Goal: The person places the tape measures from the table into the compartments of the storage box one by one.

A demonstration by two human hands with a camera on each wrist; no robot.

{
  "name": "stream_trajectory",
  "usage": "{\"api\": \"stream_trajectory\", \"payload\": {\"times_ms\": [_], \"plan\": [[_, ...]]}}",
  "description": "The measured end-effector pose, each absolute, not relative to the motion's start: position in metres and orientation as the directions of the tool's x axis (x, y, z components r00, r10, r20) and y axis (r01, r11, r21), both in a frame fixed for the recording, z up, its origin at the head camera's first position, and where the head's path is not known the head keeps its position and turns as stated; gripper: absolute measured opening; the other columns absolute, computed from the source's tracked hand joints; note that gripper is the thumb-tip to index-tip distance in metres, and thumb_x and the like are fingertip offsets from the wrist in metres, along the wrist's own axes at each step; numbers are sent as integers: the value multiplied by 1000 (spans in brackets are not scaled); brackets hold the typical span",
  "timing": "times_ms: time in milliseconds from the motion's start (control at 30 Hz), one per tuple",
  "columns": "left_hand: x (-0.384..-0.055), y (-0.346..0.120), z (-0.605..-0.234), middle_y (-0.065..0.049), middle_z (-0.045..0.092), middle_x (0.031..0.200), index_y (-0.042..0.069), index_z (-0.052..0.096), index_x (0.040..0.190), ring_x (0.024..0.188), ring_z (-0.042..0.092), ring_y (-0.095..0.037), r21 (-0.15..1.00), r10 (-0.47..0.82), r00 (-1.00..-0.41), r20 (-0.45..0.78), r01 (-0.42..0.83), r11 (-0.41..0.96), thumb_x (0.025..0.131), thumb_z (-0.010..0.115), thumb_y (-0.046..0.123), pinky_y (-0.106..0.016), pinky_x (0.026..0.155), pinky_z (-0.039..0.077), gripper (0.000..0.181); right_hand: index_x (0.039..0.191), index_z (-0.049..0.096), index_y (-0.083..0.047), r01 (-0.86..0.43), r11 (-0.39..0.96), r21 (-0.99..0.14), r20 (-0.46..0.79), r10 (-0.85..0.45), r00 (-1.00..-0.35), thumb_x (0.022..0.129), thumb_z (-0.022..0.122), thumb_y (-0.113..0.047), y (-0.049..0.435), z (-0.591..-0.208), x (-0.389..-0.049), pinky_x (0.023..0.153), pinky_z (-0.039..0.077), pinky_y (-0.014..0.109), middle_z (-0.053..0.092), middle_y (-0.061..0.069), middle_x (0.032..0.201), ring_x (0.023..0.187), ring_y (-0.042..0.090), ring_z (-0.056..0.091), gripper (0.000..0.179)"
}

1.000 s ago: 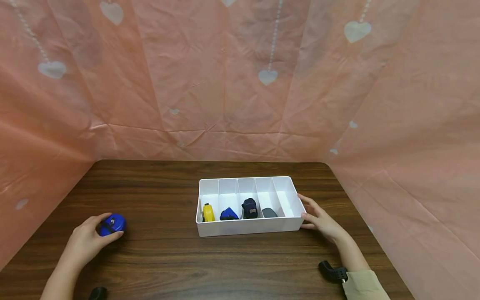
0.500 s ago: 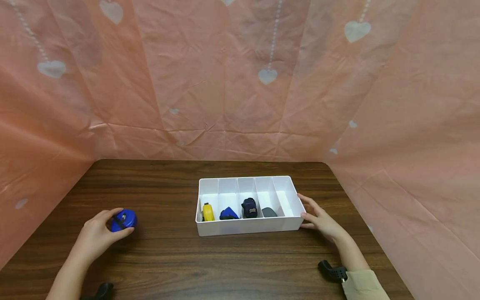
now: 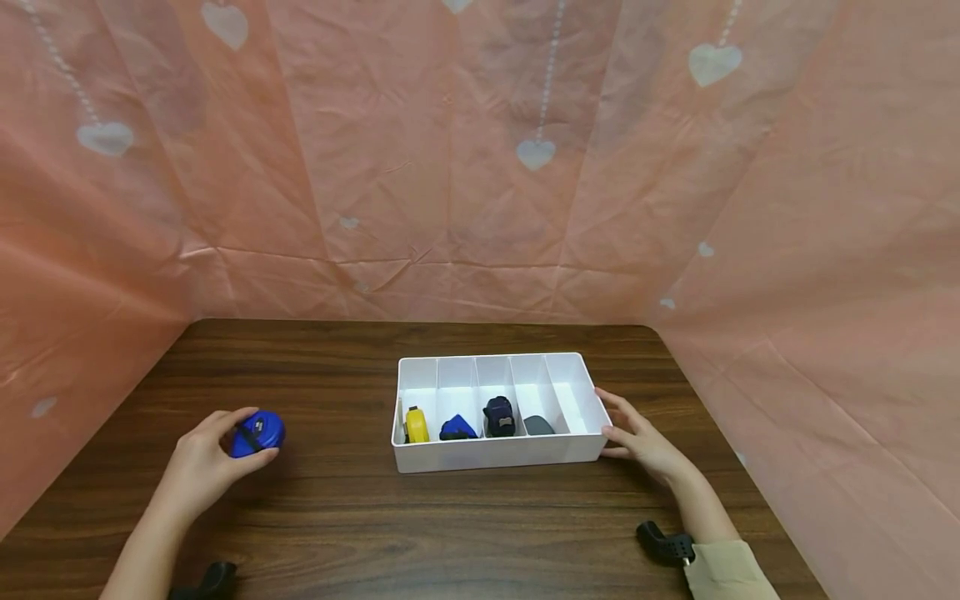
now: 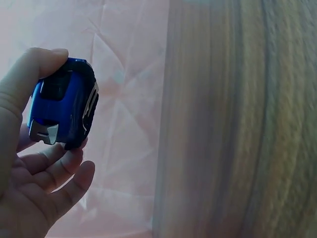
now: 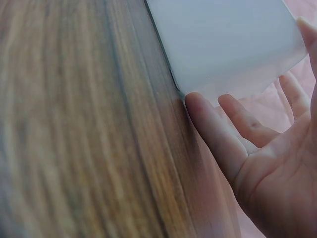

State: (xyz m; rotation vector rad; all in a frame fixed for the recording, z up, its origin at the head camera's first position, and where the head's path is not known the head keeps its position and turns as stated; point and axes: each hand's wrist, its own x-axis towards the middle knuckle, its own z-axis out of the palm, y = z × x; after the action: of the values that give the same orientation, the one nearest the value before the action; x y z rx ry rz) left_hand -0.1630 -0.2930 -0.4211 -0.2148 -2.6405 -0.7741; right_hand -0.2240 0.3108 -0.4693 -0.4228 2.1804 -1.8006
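Observation:
A blue tape measure (image 3: 257, 433) with a black strap is pinched between the thumb and fingers of my left hand (image 3: 206, 462), over the left side of the table. Its metal hook (image 4: 43, 132) shows in the left wrist view. My right hand (image 3: 645, 442) touches the right end wall of a white divided tray (image 3: 495, 454), fingers fairly straight. Along the tray's near side lie a yellow tape measure (image 3: 416, 425) in the leftmost compartment, a blue item (image 3: 457, 427), a dark navy item (image 3: 499, 417) and a grey item (image 3: 538, 425), each in its own compartment.
The brown wooden table (image 3: 330, 517) reaches back to a pink curtain (image 3: 450, 167) with white hearts, which also stands along both sides. Black bands with camera mounts (image 3: 667, 546) sit at the wrists.
My left hand has moved right and slightly away from me with the blue tape measure in its grasp. The right hand and the tray have stayed in place.

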Motion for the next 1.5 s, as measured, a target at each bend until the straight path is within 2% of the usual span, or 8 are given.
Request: {"api": "stream_trajectory", "payload": {"times_ms": [133, 700, 967, 1200, 1500], "plan": [[-165, -288, -421, -6, 59, 94, 1, 64, 117, 69, 48, -13, 485, 44, -890, 455, 288, 826, 66, 89, 24, -25, 53, 42, 61, 153, 13, -9, -46, 181, -982, -31, -399, -916, 100, 51, -17, 311, -470, -224, 85, 50, 48, 23, 35, 143, 119, 42, 45, 65], [-177, -260, -413, -6, 60, 98, 1, 64, 121, 76, 54, -16, 527, 86, -871, 484, 368, 766, 67, 89, 19, -26, 58, 48, 63, 153, 13, -9, -47, 174, -984, -27, -400, -916, 100, 51, -17, 311, -469, -223, 85, 50, 48, 21, 35, 145, 119, 42, 44, 66], [-186, -249, -413, -4, 60, 98, 2, 64, 123, 80, 55, -18, 517, 111, -854, 508, 406, 753, 66, 89, 18, -34, 63, 51, 64, 153, 13, -9, -44, 168, -985, -28, -399, -917, 100, 52, -17, 311, -470, -224, 85, 50, 48, 22, 35, 144, 119, 41, 44, 66], [-194, -239, -409, -2, 59, 100, 3, 64, 123, 81, 55, -17, 536, 119, -851, 512, 424, 730, 66, 89, 17, -29, 63, 50, 63, 153, 13, -9, -42, 167, -985, -29, -398, -917, 100, 52, -17, 311, -470, -224, 85, 50, 48, 22, 35, 144, 119, 42, 44, 66], [-200, -223, -402, -4, 60, 101, 5, 65, 123, 82, 55, -18, 568, 123, -851, 510, 441, 695, 67, 89, 17, -33, 65, 51, 62, 153, 14, -9, -46, 171, -984, -27, -400, -916, 101, 51, -16, 311, -471, -225, 85, 50, 47, 22, 35, 144, 119, 42, 44, 65]]}}
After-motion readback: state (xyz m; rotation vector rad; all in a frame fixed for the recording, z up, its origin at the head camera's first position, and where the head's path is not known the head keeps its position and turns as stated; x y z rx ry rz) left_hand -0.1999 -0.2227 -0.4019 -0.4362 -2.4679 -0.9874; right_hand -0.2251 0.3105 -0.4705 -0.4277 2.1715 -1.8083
